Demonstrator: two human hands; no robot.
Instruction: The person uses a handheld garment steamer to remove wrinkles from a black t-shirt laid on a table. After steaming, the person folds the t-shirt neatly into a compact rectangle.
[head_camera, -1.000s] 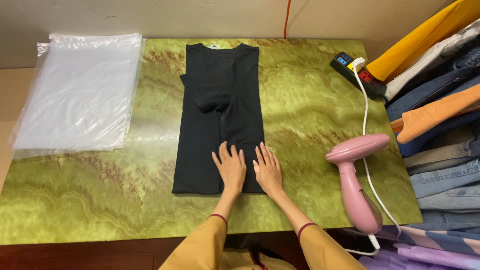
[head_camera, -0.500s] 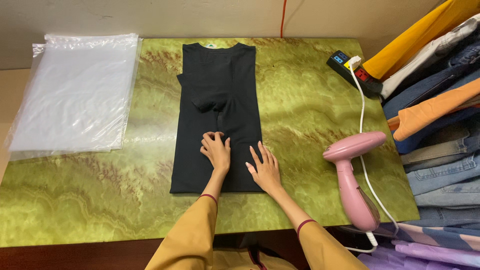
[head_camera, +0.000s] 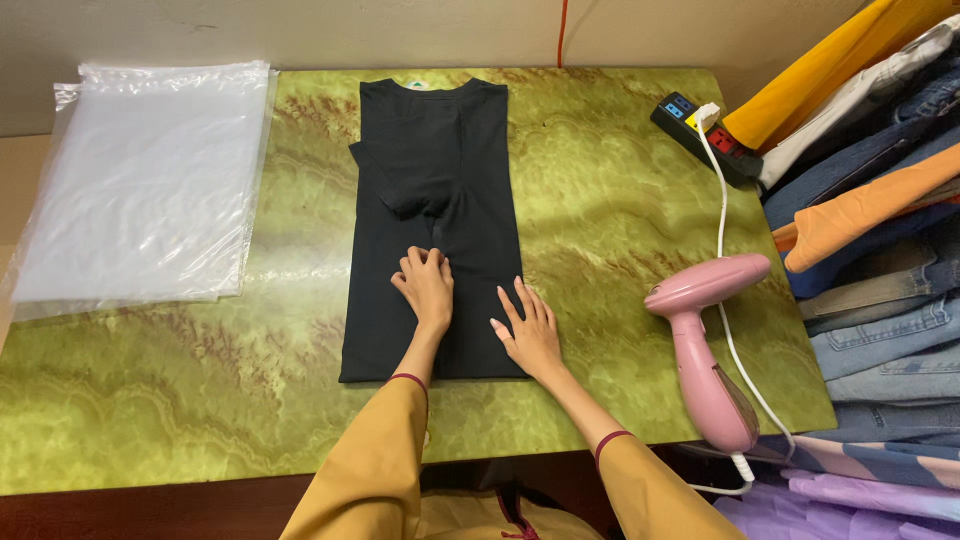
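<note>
Fabric is what both hands rest on: a black shirt (head_camera: 430, 220), folded into a long strip with sleeves tucked in, lies on the green table (head_camera: 600, 190), collar toward 12 o'clock. The left hand (head_camera: 425, 288) presses on the shirt's middle, fingers together and slightly curled, holding nothing; the cloth beneath it is hidden. The right hand (head_camera: 528, 330) lies flat at the shirt's 5 o'clock corner, fingers slightly apart, half on cloth, half on table. Whether the shirt has folds underneath cannot be told.

At 9 o'clock lies a stack of clear bags (head_camera: 145, 180), its left edge cut off. At 3 o'clock stands a pink steamer (head_camera: 705, 350), its cord running to a power strip (head_camera: 705, 125) at 1 o'clock. Piled clothes (head_camera: 880, 230) run off the right edge.
</note>
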